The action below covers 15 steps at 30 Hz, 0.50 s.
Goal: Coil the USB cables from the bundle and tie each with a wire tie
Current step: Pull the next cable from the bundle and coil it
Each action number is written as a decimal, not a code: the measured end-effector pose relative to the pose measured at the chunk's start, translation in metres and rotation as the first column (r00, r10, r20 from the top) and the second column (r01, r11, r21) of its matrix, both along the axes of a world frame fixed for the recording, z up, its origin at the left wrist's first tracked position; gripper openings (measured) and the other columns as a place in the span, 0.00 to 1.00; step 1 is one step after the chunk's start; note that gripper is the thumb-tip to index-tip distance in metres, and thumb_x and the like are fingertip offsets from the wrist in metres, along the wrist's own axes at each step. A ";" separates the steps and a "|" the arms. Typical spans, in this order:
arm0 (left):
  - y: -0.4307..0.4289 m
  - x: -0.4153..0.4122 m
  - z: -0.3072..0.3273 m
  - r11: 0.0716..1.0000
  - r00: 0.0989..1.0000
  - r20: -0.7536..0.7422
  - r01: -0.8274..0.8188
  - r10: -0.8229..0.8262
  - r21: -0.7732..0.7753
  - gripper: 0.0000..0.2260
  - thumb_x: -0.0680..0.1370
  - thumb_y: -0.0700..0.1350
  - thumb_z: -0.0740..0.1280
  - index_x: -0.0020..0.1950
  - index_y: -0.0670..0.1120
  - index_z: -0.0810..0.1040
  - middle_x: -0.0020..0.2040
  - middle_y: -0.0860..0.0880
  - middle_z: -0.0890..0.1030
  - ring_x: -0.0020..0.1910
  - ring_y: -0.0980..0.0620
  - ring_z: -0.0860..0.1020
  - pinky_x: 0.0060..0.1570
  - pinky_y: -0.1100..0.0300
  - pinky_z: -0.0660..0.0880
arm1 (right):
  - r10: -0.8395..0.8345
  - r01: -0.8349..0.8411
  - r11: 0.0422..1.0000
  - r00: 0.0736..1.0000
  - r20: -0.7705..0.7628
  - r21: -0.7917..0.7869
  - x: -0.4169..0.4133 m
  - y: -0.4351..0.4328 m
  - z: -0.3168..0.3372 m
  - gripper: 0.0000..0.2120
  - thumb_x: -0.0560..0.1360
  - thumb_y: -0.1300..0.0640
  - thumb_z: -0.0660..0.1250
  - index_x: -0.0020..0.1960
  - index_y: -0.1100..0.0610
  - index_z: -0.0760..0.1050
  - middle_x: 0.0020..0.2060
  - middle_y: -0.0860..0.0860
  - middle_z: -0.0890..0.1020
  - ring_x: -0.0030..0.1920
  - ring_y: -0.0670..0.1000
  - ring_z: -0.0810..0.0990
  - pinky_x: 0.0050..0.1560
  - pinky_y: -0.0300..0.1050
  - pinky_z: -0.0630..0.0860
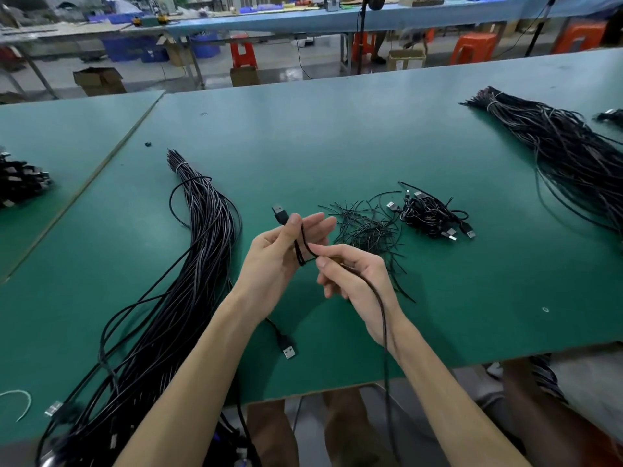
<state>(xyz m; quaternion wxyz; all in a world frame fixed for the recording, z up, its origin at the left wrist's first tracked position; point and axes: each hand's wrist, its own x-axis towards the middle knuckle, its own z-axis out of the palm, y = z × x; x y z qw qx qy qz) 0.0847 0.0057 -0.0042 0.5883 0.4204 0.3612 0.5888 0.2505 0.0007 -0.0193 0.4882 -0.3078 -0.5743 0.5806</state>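
Note:
My left hand point(283, 251) grips a black USB cable point(382, 308) near its plug point(280, 213), which sticks out above the thumb. A short loop of the cable lies across the left palm. My right hand point(354, 281) pinches the same cable just right of that loop; the rest runs over my right wrist and hangs off the table's front edge. The long bundle of black cables point(199, 251) lies to the left on the green table point(337, 136), tied near its far end. Loose black wire ties point(367, 230) lie in a heap just beyond my hands.
A small pile of coiled, tied cables point(435, 215) sits right of the wire ties. A second large bundle point(566, 153) lies at the far right. A loose USB plug point(289, 348) rests under my left forearm. More cable plugs point(20, 180) lie at the left edge.

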 end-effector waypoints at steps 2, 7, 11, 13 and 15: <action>-0.001 0.001 0.003 0.999 0.996 0.076 0.037 -0.035 -0.028 0.21 0.86 0.50 0.59 0.68 0.35 0.76 0.66 0.38 0.81 0.66 0.42 0.80 0.63 0.55 0.77 | 0.014 -0.013 1.000 1.000 0.009 -0.007 0.000 0.001 0.000 0.11 0.82 0.64 0.67 0.61 0.58 0.84 0.34 0.52 0.81 0.31 0.46 0.77 0.32 0.30 0.71; -0.002 0.003 0.007 0.996 0.976 0.216 0.037 -0.019 -0.080 0.20 0.87 0.49 0.57 0.64 0.35 0.78 0.63 0.37 0.82 0.63 0.43 0.82 0.58 0.55 0.80 | 0.048 -0.048 0.999 0.999 0.023 0.000 0.000 -0.001 0.001 0.12 0.82 0.65 0.66 0.63 0.60 0.83 0.34 0.56 0.79 0.31 0.47 0.76 0.33 0.30 0.71; -0.001 0.002 0.005 0.990 0.946 0.321 -0.004 0.050 -0.142 0.17 0.86 0.49 0.58 0.61 0.36 0.77 0.55 0.43 0.86 0.56 0.46 0.85 0.52 0.56 0.82 | 0.061 -0.062 0.998 0.997 0.039 0.028 -0.003 -0.002 0.003 0.13 0.83 0.67 0.63 0.64 0.64 0.81 0.34 0.59 0.77 0.31 0.45 0.76 0.32 0.30 0.70; 0.001 0.000 0.003 0.987 0.938 0.338 -0.024 0.076 -0.156 0.16 0.86 0.49 0.58 0.59 0.38 0.78 0.51 0.46 0.86 0.51 0.47 0.86 0.51 0.56 0.82 | 0.059 -0.060 0.998 0.997 0.046 0.026 -0.003 -0.002 0.003 0.12 0.83 0.68 0.63 0.64 0.65 0.81 0.33 0.59 0.77 0.30 0.45 0.75 0.33 0.30 0.70; 0.002 -0.002 0.003 0.987 0.931 0.352 -0.039 0.094 -0.158 0.16 0.86 0.49 0.58 0.58 0.38 0.78 0.50 0.46 0.86 0.50 0.48 0.86 0.51 0.56 0.82 | 0.066 -0.066 0.998 0.996 0.053 0.012 -0.002 -0.002 0.003 0.12 0.83 0.68 0.63 0.63 0.65 0.81 0.33 0.59 0.77 0.30 0.46 0.75 0.34 0.30 0.70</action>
